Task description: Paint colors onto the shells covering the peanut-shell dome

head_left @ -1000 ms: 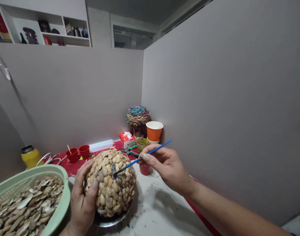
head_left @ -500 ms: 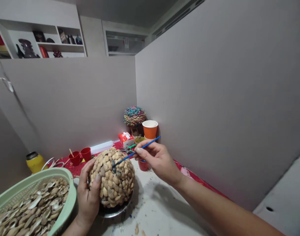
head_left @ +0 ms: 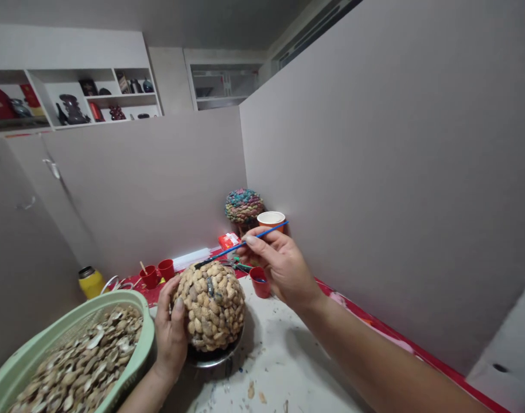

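Note:
A round ball covered in peanut shells (head_left: 214, 312) rests in a shiny metal bowl (head_left: 214, 361). Dark blue-green paint marks a few shells near its top. My left hand (head_left: 171, 330) lies against the ball's left side, thumb and fingers apart around it. Between the thumb and fingers of my right hand (head_left: 279, 261) is a thin blue paintbrush (head_left: 232, 248), its dark tip at the ball's upper edge. A red cup with dark blue paint (head_left: 260, 283) stands just below my right hand.
At the left is a green basket (head_left: 148, 327) full of shells. Behind stand two red cups (head_left: 166, 268), a yellow bottle (head_left: 90, 282), a colourful shell-covered ball (head_left: 244, 205) and an orange-and-white paper cup (head_left: 271, 218). Grey partitions (head_left: 159, 189) enclose the table.
The brush tip has lifted from the painted shells toward the ball's upper edge, with my right hand. The camera view has shifted, showing more shelf. My left hand still touches the ball.

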Available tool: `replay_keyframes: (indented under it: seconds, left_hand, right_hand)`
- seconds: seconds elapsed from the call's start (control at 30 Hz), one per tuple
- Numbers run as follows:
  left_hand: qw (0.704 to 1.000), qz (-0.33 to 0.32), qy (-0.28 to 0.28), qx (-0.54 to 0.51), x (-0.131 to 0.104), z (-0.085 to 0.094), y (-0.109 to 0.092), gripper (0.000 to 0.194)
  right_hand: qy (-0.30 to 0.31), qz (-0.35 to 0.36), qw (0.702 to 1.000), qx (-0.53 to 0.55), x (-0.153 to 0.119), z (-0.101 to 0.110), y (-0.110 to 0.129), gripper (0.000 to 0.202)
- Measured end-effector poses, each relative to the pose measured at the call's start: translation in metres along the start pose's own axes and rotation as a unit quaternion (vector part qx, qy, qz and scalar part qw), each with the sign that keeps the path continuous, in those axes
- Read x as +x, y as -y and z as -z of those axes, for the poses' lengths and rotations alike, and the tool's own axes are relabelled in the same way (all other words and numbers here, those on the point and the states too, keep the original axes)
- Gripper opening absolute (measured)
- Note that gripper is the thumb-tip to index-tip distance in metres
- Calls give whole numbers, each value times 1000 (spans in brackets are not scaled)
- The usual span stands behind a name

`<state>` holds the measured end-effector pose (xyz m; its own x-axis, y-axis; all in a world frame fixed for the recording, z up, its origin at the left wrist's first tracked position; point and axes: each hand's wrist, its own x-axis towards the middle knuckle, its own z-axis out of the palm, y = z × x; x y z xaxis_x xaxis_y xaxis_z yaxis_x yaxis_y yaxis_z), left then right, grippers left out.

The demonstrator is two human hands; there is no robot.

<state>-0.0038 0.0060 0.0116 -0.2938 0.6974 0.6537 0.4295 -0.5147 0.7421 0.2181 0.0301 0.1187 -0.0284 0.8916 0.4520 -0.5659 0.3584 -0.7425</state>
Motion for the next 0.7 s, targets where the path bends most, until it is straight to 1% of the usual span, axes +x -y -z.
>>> replay_keyframes:
  seconds: [0.13,0.2,0.27,0.33,0.4,0.43,0.47,0.5,0.53,0.57,0.6,0.63,0.7]
  left_hand:
    - [999,36,6,-1,-1,-1,-7,47]
    - [999,52,8,4,-2,0,-14,49]
    - [998,66,4,10,-2,6,-25,50]
    - [997,78,-7,14,0,18,-44,51]
    - [996,92,-16,11,9,36,-69,52]
    - [994,105,-10,-2,17,47,-81,52]
    - [995,103,0,2,29,57,-91,51]
    - [996,84,6,23,43,67,-99,53]
    - [995,64,19,69,60,76,-102,57]
    - [989,58,30,134,78,84,-100,60]
    - [983,71,41,162,97,90,-92,65]
    - [978,90,51,183,115,95,-79,73]
    - [957,150,77,235,146,100,-43,86]
  right_hand:
    - [-14,-46,998,44,6,0,8,36]
    - [-18,-47,997,62,10,0,16,35]
    - [-24,-28,997,72,13,-2,25,31]
    - [-33,-5,996,77,14,-3,33,28]
    - [-48,11,996,80,12,-4,38,25]
    - [-57,16,995,82,11,-4,39,24]
    - [-65,20,994,84,10,-3,39,23]
    - [-75,24,993,86,10,-2,39,21]
    - [-84,27,992,89,10,-1,37,21]
    - [-94,31,991,94,10,0,36,20]
    - [-104,35,989,101,11,0,33,20]
    - [-112,37,987,107,11,0,31,21]
    - [-124,36,986,108,13,-1,27,22]
